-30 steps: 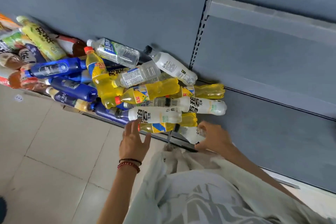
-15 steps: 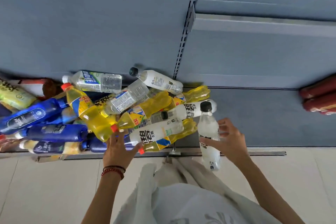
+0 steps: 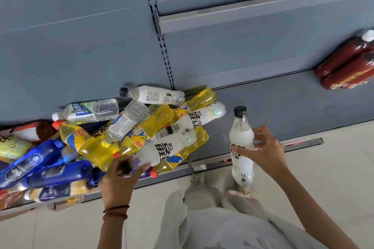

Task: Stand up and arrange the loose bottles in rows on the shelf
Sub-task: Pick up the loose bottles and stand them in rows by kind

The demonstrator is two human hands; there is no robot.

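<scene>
A heap of loose bottles lies on the grey bottom shelf [image 3: 283, 107]: yellow bottles [image 3: 91, 145], blue bottles [image 3: 58, 174], clear water bottles [image 3: 89, 110] and white bottles. My right hand [image 3: 263, 151] grips a white black-capped bottle [image 3: 240, 137] upright in the air, to the right of the heap and over the shelf's front edge. My left hand [image 3: 119, 178] closes around the black-capped neck of another white bottle [image 3: 168, 147] lying on top of the heap.
Red-brown bottles [image 3: 348, 64] lie at the shelf's far right. A slotted upright [image 3: 159, 32] divides the grey back panels. Pale floor tiles [image 3: 334, 178] run in front of the shelf. My light clothing and shoes fill the lower middle.
My right hand has lifted the white bottle higher and moved it right, away from the heap. My left hand has closed on the neck of the lying white bottle.
</scene>
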